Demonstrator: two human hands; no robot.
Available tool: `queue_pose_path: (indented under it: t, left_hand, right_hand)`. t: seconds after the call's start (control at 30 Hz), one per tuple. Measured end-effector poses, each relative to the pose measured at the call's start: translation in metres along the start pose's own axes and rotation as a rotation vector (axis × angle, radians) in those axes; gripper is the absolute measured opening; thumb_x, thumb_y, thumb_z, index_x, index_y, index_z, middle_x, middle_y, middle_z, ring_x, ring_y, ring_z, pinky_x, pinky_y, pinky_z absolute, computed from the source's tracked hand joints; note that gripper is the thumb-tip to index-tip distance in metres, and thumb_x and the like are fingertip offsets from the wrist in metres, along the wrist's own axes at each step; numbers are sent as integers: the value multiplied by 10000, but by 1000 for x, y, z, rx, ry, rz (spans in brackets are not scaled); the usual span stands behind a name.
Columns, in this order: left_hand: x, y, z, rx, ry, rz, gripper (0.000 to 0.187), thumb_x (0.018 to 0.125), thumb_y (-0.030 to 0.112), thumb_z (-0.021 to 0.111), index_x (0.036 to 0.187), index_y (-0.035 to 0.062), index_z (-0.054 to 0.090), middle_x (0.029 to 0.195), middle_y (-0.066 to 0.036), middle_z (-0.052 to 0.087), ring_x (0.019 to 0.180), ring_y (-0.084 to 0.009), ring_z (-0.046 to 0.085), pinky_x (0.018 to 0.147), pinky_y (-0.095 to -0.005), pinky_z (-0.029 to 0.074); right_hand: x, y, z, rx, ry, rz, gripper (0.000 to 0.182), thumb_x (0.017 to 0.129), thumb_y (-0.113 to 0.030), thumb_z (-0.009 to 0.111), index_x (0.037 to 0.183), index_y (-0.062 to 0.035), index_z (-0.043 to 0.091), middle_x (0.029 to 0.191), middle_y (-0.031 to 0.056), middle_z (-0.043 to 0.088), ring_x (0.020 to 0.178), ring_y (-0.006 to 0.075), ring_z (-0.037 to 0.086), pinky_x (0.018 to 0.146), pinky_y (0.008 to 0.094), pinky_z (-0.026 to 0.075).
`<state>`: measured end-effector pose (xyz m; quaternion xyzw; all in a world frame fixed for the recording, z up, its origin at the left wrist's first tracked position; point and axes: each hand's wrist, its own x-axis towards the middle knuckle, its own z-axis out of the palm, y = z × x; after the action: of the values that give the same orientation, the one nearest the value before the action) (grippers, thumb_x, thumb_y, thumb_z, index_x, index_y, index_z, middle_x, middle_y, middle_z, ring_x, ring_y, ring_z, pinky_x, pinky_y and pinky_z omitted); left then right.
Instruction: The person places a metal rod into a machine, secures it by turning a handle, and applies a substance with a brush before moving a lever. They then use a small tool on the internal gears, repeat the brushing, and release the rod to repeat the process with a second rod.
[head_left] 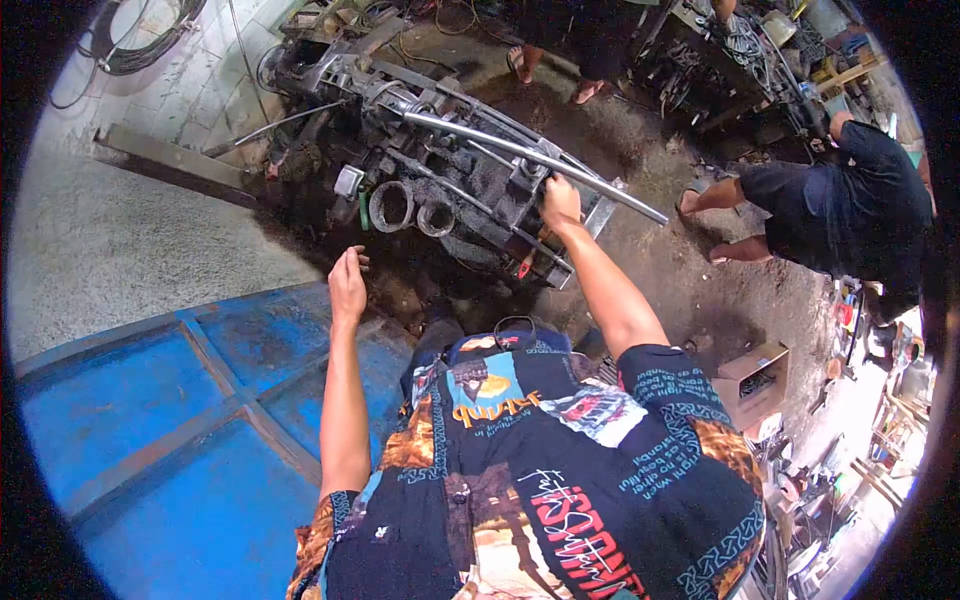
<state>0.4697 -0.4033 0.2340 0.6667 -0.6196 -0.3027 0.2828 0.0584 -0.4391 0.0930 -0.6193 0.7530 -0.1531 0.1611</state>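
Note:
A grimy lathe (pixel 465 190) covered in metal shavings stands in front of me. Along its top runs a long bright metal rod (pixel 535 155), its free end reaching out past the right side. My right hand (pixel 562 203) is at the machine's right part, just below the rod, with its fingers curled against a fitting; what they grip is hidden. To the left, my left hand (pixel 348 288) is in the air with fingers extended, holding nothing. Nearest it are a green handle (pixel 364 210) and a thick metal ring (pixel 390 207). A smaller ring (pixel 435 218) lies beside that one.
A blue panel with a rusty frame (pixel 150 400) fills the lower left. Behind it, a steel beam (pixel 175 165) lies by the wall. One person (pixel 850 200) in dark clothes is at right, near a cluttered bench (pixel 720 75); another person's feet (pixel 588 92) show behind the lathe. A cardboard box (pixel 750 385) sits right.

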Motion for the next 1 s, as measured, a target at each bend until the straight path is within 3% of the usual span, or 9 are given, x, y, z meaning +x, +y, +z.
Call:
queue_pose_path:
  t: [0.07, 0.2, 0.33, 0.37, 0.57, 0.6, 0.7, 0.9, 1.0]
  left_hand:
    - [-2, 4, -1, 5, 5, -10, 429, 1030, 301, 377, 1084, -37, 637, 892, -144, 680, 810, -227, 646, 743, -345, 500]
    - [-7, 1, -5, 9, 21, 9, 426, 1030, 302, 387, 1078, -40, 637, 889, -148, 679, 803, -226, 647, 734, -346, 503]
    - [-15, -2, -3, 16, 40, 2, 411, 1026, 293, 403, 1077, -41, 637, 885, -146, 677, 793, -225, 646, 726, -346, 505]
    - [-15, -3, 0, 16, 40, 1, 411, 1026, 293, 403, 1077, -41, 637, 885, -146, 677, 793, -225, 646, 726, -346, 505]
    - [-9, 0, 17, 2, -27, -13, 398, 1021, 278, 404, 1068, -42, 637, 870, -149, 668, 782, -226, 640, 729, -341, 503]
    - [-9, 3, 20, -2, -31, -21, 398, 1021, 278, 404, 1068, -42, 637, 870, -149, 668, 782, -226, 640, 729, -341, 503]
    - [-3, 16, 32, -21, -7, 22, 395, 1019, 278, 410, 1059, -42, 638, 861, -148, 666, 774, -224, 642, 727, -341, 502]
    - [29, 5, 60, -61, -78, 85, 385, 1016, 268, 418, 1041, -43, 641, 851, -148, 671, 769, -225, 652, 716, -339, 503]
    - [54, 16, 65, -117, -117, 110, 377, 1015, 261, 420, 1037, -40, 645, 847, -146, 674, 768, -221, 652, 707, -337, 502]
  right_hand:
    - [3, 6, 12, 50, 42, 0, 200, 745, -71, 628, 930, 0, 605, 1064, 199, 599, 988, 396, 599, 815, 501, 496]
    - [-15, 10, -6, 43, 45, -48, 314, 710, -20, 642, 1015, 10, 579, 1087, 231, 583, 992, 417, 601, 840, 492, 512]
    - [-23, 17, -14, 117, 33, 8, 332, 747, -42, 588, 1069, 35, 568, 1053, 254, 581, 1020, 437, 577, 900, 478, 490]
    - [-18, 13, -17, 115, -51, 57, 318, 774, -58, 562, 1079, 32, 565, 1088, 262, 582, 1035, 430, 573, 912, 477, 482]
    - [-14, 33, 6, 125, -167, 19, 264, 807, -68, 548, 1041, 41, 603, 1064, 262, 620, 1030, 422, 583, 895, 482, 477]
    - [-22, 38, 9, 119, -174, 21, 264, 807, -68, 548, 1041, 41, 603, 1064, 262, 620, 1030, 422, 583, 895, 482, 477]
    - [-54, 62, 10, 260, 82, -43, 223, 841, -101, 570, 1015, 25, 632, 998, 275, 628, 975, 441, 597, 864, 492, 473]
    - [-159, 71, -39, 243, -5, 257, 210, 843, -114, 604, 986, 33, 647, 958, 255, 648, 934, 434, 617, 843, 466, 481]
    - [-201, 50, -56, 306, -17, 264, 275, 835, -129, 620, 1056, 35, 629, 1005, 263, 643, 956, 430, 612, 863, 458, 479]
